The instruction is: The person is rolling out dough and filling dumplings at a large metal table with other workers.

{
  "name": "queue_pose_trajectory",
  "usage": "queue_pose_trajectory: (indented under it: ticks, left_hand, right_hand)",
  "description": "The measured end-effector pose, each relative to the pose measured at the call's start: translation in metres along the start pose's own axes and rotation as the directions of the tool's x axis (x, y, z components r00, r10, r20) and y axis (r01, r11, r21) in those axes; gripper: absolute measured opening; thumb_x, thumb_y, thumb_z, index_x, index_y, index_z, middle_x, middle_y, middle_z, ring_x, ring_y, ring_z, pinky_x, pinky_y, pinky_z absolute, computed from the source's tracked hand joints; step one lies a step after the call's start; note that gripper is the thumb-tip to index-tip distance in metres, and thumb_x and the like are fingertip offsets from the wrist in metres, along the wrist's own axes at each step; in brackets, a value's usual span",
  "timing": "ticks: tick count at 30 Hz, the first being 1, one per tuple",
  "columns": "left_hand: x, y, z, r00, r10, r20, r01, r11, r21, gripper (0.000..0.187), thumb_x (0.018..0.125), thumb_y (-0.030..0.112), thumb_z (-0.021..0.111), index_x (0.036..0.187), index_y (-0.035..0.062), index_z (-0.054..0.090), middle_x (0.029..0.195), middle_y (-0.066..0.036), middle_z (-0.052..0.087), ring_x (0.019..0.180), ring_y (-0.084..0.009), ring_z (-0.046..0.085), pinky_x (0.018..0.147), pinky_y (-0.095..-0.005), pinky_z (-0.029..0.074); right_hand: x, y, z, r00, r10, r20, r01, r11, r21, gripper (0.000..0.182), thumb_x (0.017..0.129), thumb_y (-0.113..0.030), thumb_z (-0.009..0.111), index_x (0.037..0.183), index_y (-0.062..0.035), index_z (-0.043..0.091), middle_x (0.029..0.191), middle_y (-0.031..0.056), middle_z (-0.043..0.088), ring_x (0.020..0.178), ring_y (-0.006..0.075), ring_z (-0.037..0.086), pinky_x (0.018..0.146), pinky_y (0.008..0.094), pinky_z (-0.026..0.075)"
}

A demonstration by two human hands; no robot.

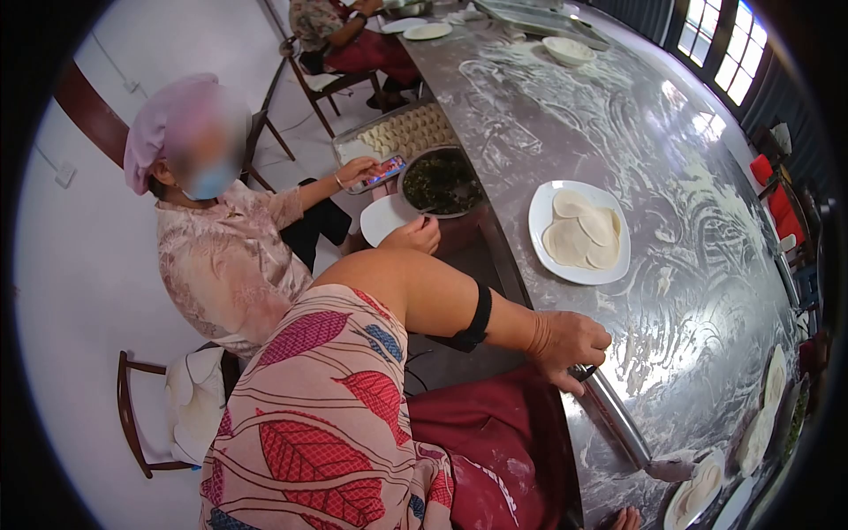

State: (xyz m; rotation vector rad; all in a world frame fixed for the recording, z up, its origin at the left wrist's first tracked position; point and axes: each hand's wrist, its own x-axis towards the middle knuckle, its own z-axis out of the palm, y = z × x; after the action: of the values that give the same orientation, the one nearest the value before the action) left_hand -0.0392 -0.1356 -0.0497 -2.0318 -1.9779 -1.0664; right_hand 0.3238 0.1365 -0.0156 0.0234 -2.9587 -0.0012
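My left hand (570, 344) is closed around the dark handle of a metal rolling pin (618, 420). The pin lies slantwise on the floured steel table, its other end pointing down and right in view. Only the fingertips of my right hand (627, 518) show at the bottom edge, stretched out on the table; the rest is cut off. Beyond the pin's far end is a plate with pale dough wrappers (698, 490). Farther up the table, a white square plate (539, 252) bears several round dough wrappers (583, 231).
To the left sits a co-worker (225, 247) with a phone (384, 170) in one hand. Near them are a bowl of dark green filling (440, 181) and a tray of dumplings (397, 132). A white bowl (568, 51) stands far up the table; another person (336, 35) sits beyond.
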Motion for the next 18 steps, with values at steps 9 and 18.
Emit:
queue_pose_trajectory:
  ticks: [9,18]
  left_hand:
    - [0.0003,0.0003,-0.0017,1.0,-0.005,0.007,0.005,1.0,0.0,0.043,0.062,0.039,0.073,0.075,0.0031,0.053,0.078,-0.012,0.048,0.075,-0.0304,0.054,0.066,-0.0397,0.046]
    - [-0.0019,0.0018,-0.0036,1.0,-0.015,-0.003,0.015,0.999,-0.045,0.05,0.065,0.043,0.072,0.09,0.0021,0.056,0.085,-0.014,0.051,0.079,-0.0312,0.055,0.07,-0.0395,0.047]
  right_hand:
    - [0.0021,-0.0015,-0.0033,1.0,-0.003,0.0,0.003,1.0,0.003,0.079,0.083,-0.06,0.051,0.134,-0.0007,0.04,0.127,0.0221,0.045,0.119,0.0418,0.041,0.1,0.0558,0.031]
    - [0.0027,-0.0063,-0.0059,1.0,0.009,0.013,-0.009,1.0,0.007,0.076,0.085,-0.058,0.049,0.133,-0.0006,0.04,0.128,0.0225,0.045,0.119,0.0419,0.041,0.1,0.0551,0.033]
